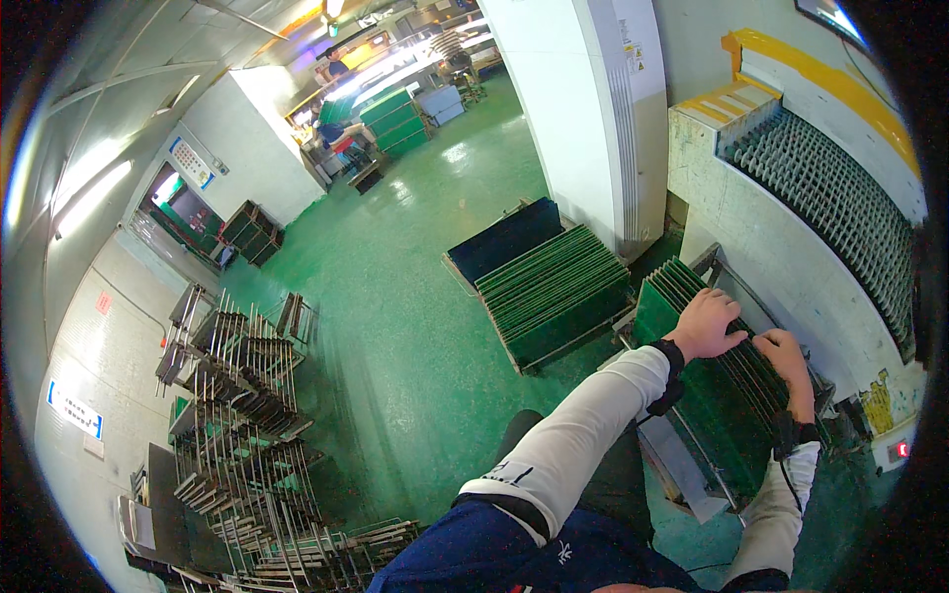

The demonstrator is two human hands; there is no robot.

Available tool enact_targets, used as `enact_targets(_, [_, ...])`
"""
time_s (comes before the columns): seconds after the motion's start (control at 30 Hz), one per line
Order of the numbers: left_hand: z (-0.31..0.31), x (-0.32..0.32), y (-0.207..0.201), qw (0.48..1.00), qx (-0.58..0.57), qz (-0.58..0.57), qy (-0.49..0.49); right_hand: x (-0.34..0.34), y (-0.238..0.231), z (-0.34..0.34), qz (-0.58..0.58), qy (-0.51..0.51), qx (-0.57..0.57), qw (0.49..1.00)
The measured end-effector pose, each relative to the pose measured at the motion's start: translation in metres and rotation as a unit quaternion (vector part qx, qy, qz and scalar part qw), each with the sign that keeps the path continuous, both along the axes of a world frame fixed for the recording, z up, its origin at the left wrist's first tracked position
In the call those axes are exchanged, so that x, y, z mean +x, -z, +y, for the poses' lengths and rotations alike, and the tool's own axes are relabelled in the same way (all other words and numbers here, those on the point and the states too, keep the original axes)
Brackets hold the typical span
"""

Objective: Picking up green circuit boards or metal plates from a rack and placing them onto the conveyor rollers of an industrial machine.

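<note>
A rack [714,265] on my right holds a row of thin green panels [727,420], standing on edge and packed close together. My left hand [704,326] lies over their upper edges, its fingers curled down among them. Close beside it, nearer the far side of the row, my right hand [786,364] bends its fingers over the panel edges too. The fingertips of both hands are partly hidden, so how many panels they grip does not show. Dark bands circle both wrists over white sleeves.
A second rack of green panels [554,296] stands on the floor ahead, a dark blue board [509,242] behind it. Right of me is a machine with a roller bed [830,198]. Metal racks [247,425] crowd the left. People work by a lit table [395,84] far off.
</note>
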State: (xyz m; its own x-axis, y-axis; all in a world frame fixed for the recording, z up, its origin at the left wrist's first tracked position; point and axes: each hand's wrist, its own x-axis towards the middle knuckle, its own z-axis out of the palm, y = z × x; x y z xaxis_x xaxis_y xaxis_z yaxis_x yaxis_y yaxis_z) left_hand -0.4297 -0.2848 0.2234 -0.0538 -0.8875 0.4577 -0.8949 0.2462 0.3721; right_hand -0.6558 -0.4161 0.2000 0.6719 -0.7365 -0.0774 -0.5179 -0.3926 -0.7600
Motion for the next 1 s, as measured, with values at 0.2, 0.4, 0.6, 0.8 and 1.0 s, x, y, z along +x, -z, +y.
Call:
enact_targets(0.2, [0.000,0.000,0.003,1.000,-0.021,0.005,-0.002,0.001,-0.007,0.006,0.008,0.008,-0.010,1.000])
enact_targets(0.4, [-0.001,0.000,0.003,1.000,-0.027,0.007,0.001,0.000,-0.002,0.001,0.010,0.000,-0.030,1.000])
enact_targets(0.6, [0.000,-0.001,0.002,1.000,-0.025,0.007,-0.001,-0.001,0.001,-0.001,0.000,-0.001,-0.050,0.999])
enact_targets(0.8, [-0.001,0.000,0.004,0.999,-0.040,0.010,-0.001,0.000,0.002,0.000,-0.008,0.002,-0.032,0.999])
enact_targets(1.0, [-0.003,0.000,0.005,0.999,-0.044,0.007,0.002,-0.001,0.004,-0.002,-0.014,-0.004,-0.036,0.999])
